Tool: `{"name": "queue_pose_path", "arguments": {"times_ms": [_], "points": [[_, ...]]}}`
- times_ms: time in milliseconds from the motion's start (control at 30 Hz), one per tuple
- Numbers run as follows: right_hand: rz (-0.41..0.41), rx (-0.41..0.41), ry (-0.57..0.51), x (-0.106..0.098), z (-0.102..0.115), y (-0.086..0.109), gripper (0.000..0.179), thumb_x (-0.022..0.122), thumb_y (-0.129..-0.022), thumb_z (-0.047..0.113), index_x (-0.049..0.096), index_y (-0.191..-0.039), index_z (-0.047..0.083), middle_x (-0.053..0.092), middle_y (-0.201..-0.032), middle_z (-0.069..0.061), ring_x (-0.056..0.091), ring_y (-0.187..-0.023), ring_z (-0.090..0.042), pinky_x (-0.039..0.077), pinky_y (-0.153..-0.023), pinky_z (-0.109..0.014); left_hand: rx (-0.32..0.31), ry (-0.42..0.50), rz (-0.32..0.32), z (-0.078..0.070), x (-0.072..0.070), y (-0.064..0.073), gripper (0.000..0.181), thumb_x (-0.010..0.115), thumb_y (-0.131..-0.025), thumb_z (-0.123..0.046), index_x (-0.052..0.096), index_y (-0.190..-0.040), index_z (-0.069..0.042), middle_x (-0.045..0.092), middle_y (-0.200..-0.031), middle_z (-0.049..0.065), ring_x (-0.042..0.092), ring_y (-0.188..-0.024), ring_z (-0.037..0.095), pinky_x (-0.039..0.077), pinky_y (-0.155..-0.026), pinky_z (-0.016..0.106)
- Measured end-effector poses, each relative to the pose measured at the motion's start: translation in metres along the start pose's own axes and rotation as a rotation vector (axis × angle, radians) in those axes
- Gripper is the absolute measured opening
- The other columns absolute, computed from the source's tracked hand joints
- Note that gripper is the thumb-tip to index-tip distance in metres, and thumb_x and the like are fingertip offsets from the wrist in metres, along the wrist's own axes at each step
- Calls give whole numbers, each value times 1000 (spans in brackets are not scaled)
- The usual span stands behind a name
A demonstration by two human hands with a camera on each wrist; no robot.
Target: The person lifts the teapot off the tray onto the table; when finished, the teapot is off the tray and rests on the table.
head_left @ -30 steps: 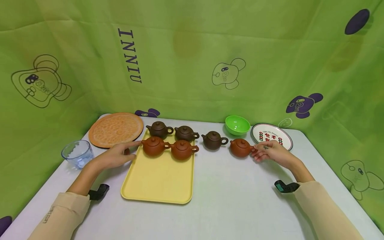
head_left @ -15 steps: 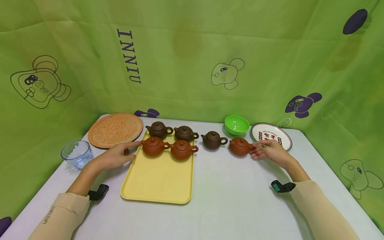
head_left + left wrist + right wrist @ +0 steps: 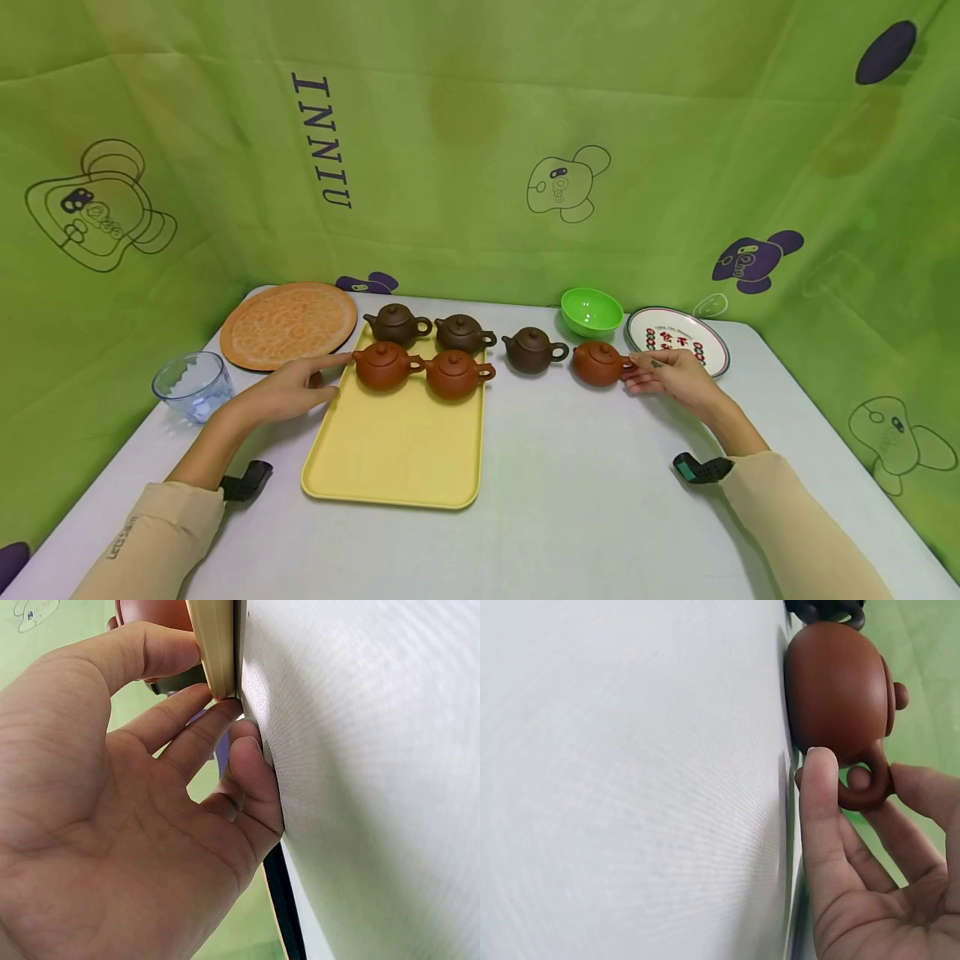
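Observation:
My right hand (image 3: 675, 377) pinches the handle of a reddish-brown teapot (image 3: 597, 364) at the right; the right wrist view shows a finger through the handle's loop. This teapot (image 3: 836, 694) sits upright on or very close to the table. My left hand (image 3: 288, 390) touches the left edge of a yellow tray (image 3: 393, 458), index finger stretched toward a teapot's spout. In the left wrist view, thumb and fingertips meet the tray's side (image 3: 214, 645). Two reddish-brown teapots (image 3: 384, 367) and two dark brown teapots (image 3: 396, 324) stand at the tray's far end.
Another dark brown teapot (image 3: 531, 351) stands between tray and held teapot. Behind are a green bowl (image 3: 592, 312) and an oval white plate (image 3: 660, 321). An orange round mat (image 3: 288, 325) and a blue glass bowl (image 3: 193, 387) lie left. Green cloth (image 3: 450, 167) encloses the white table (image 3: 585, 500).
My right hand and wrist have shifted slightly left, still holding the teapot's handle. The teapot itself has hardly moved in view. My left hand stays at the tray's edge.

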State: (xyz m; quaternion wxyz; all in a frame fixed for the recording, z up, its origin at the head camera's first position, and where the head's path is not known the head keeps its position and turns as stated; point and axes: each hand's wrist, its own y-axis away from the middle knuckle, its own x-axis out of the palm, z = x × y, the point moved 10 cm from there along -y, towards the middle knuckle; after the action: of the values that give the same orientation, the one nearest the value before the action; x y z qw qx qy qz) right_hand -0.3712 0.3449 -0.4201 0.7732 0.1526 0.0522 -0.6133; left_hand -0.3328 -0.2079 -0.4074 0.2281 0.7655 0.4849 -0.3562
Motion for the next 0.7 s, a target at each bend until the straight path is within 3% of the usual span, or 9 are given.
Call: {"name": "queue_pose_path", "arguments": {"times_ms": [333,500,700], "points": [[-14,-16,75,3,8,3,51,54,-109,12,46,-147,-21,75,-119,-28,80,-90,-13,64,-86,-31,8,-9,-6,-1,-1,1,61,63,-99,-11,49,-157,-1,58,-152,19,53,-98,22,43,-78,28],[-92,-52,188,-4,13,9,55,61,-108,22,51,-146,-16,73,-122,-31,80,-85,-13,65,-81,-32,13,-13,-7,-1,-1,1,60,64,-99,-11,50,-156,0,58,-152,20,54,-98,22,44,-80,28],[-197,-152,392,-14,30,16,46,63,-107,26,65,-132,-12,76,-103,-31,78,-70,-20,64,-68,-36,12,-10,-7,-2,-1,1,60,63,-99,-11,50,-156,-1,58,-152,19,54,-98,22,44,-80,28]]}}
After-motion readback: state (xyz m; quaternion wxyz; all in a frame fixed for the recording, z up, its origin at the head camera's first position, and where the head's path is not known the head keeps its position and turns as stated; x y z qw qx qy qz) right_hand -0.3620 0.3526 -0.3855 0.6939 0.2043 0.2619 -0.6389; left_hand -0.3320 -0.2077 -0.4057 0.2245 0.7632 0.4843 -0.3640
